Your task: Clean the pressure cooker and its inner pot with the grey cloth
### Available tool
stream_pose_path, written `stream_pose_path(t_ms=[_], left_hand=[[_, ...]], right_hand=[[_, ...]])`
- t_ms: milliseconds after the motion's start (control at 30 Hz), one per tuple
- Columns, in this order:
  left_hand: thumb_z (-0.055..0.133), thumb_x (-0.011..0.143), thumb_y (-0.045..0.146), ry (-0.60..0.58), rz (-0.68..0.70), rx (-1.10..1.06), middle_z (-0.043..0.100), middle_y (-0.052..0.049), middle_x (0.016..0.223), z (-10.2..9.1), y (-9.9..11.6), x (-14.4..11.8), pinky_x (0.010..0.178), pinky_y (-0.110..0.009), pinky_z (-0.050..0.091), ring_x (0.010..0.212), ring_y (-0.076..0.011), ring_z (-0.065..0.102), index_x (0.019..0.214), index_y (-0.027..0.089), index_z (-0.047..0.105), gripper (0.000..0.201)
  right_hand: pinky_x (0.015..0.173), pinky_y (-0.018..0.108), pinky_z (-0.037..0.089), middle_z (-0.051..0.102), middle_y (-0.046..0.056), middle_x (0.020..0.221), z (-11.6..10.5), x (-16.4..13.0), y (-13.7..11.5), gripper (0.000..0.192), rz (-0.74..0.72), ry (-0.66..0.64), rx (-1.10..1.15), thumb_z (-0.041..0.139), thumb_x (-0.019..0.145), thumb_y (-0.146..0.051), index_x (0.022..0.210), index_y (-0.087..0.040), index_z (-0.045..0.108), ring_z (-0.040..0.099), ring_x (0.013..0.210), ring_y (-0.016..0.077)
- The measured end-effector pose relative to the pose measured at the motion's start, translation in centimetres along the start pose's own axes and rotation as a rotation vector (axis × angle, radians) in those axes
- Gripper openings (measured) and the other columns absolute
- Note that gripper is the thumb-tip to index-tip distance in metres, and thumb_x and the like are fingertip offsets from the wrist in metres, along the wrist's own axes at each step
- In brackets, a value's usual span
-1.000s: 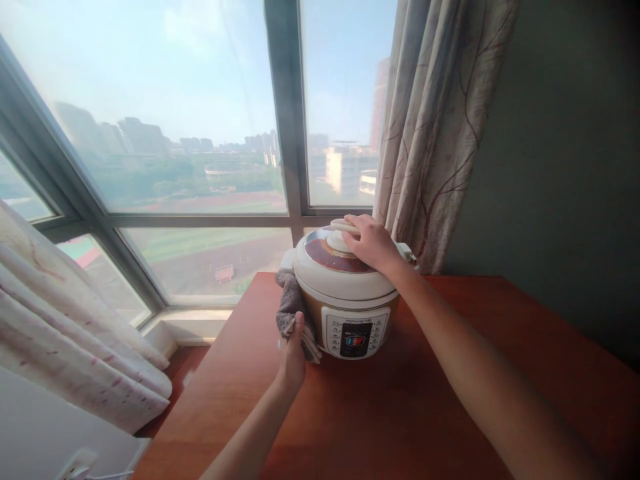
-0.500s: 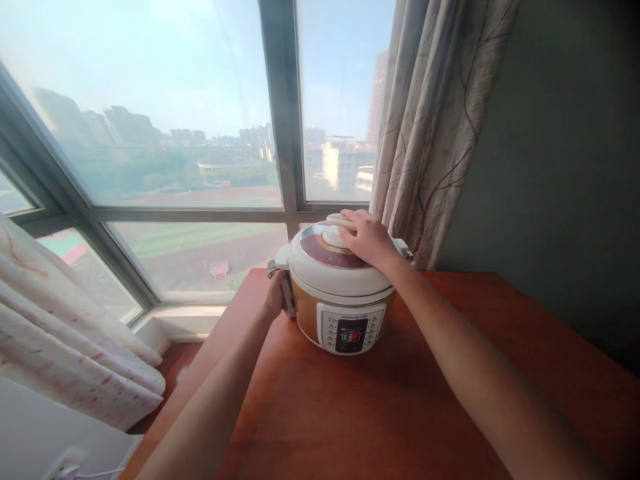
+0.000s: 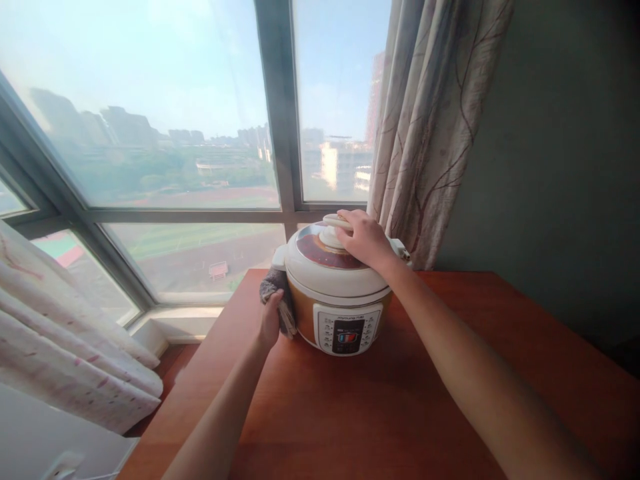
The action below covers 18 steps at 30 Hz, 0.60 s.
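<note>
While my left hand (image 3: pixel 270 319) presses a cloth (image 3: pixel 278 293) to the cooker's (image 3: pixel 336 293) left flank on the table (image 3: pixel 450 400), my right hand (image 3: pixel 364 239) grips its lid handle (image 3: pixel 334 222); pushing harder could slide it toward the curtain (image 3: pixel 430 133).

The electric pressure cooker (image 3: pixel 336 293) has a cream-white lid with a dark red-brown centre disc, an amber-gold body and a white control panel with a black display. The cloth (image 3: pixel 274 285) is grey-brown, and the tabletop (image 3: pixel 380 407) is reddish-brown wood. The curtain (image 3: pixel 430 127) is beige with a dark red branch pattern.
</note>
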<state>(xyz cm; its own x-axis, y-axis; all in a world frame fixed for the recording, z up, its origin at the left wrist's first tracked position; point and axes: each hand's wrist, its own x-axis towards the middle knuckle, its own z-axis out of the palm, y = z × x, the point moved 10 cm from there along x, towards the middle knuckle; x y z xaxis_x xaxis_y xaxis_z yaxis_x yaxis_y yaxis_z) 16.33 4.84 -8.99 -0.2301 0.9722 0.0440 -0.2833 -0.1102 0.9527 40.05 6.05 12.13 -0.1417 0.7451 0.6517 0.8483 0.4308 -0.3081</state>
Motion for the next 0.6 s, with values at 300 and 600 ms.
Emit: stream_pose_path(t_ms=[300, 600], left_hand=[[0.073, 0.064, 0.045, 0.100, 0.013, -0.032, 0.079, -0.009, 0.106, -1.2, -0.7, -3.4, 0.095, -0.039, 0.057, 0.112, -0.0322, 0.069, 0.101, 0.015, 0.070, 0.048], [0.069, 0.074, 0.052, 0.075, 0.093, 0.045, 0.077, -0.010, 0.109, 0.9, -1.8, -9.4, 0.111, -0.042, 0.045, 0.121, -0.0318, 0.063, 0.108, 0.018, 0.072, 0.048]], right_hand=[[0.102, 0.042, 0.048, 0.067, 0.013, 0.125, -0.1, 0.0, 0.0, 0.043, 0.001, 0.001, 0.003, 0.056, 0.090, -0.028, 0.130, -0.017, 0.065, 0.063, 0.114, 0.0291], [0.101, 0.042, 0.049, 0.067, 0.012, 0.124, -0.1, 0.1, -0.2, 0.039, -0.018, 0.003, 0.000, 0.057, 0.090, -0.027, 0.127, -0.018, 0.066, 0.063, 0.113, 0.0291]])
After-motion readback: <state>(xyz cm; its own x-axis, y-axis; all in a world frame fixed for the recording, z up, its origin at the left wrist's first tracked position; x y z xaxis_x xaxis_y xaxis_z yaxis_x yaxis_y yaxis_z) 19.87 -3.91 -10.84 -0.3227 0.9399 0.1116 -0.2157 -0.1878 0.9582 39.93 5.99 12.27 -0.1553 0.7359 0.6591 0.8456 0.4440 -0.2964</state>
